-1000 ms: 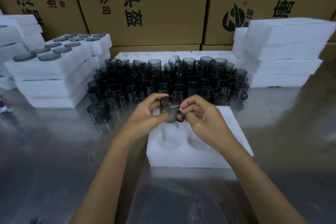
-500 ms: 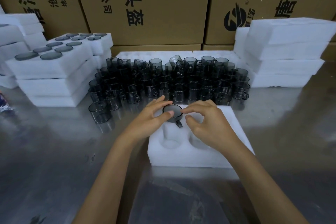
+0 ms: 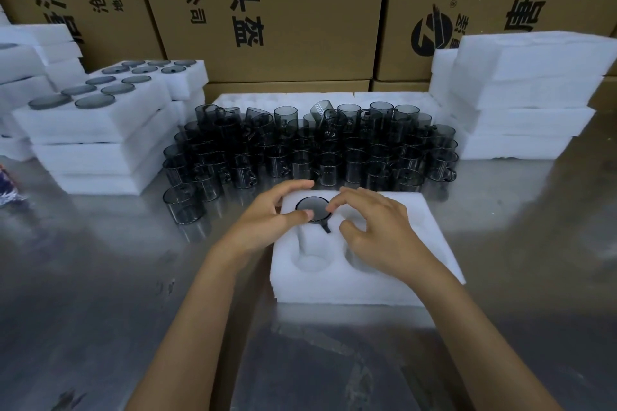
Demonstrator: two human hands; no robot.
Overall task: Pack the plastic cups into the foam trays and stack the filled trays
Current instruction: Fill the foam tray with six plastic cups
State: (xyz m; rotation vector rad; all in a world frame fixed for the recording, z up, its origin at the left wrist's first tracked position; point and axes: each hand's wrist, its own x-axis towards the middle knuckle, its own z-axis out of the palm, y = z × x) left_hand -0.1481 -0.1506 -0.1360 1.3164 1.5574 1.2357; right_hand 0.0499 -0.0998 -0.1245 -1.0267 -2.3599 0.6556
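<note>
A white foam tray (image 3: pixel 394 280) lies on the metal table in front of me. A smoky grey plastic cup (image 3: pixel 313 208) sits sunk in its far-left hole, only the round top and the handle showing. My left hand (image 3: pixel 267 220) rests at the tray's left edge, thumb pressing on the cup's near rim and fingers stretched past its far side. My right hand (image 3: pixel 377 233) hovers over the tray, index fingertip touching the cup's right rim, other fingers loosely curled. Behind the tray stands a dense crowd of loose grey cups (image 3: pixel 314 150).
A stack of filled foam trays (image 3: pixel 96 130) stands at the left, with more foam behind it. Empty foam trays (image 3: pixel 521 97) are piled at the right. One cup (image 3: pixel 183 203) stands apart at the left front. Cardboard boxes (image 3: pixel 283 10) wall off the back.
The cup was held above the tray in both hands, then lowered into the far-left hole. My right hand has let go of the handle and now only touches the rim.
</note>
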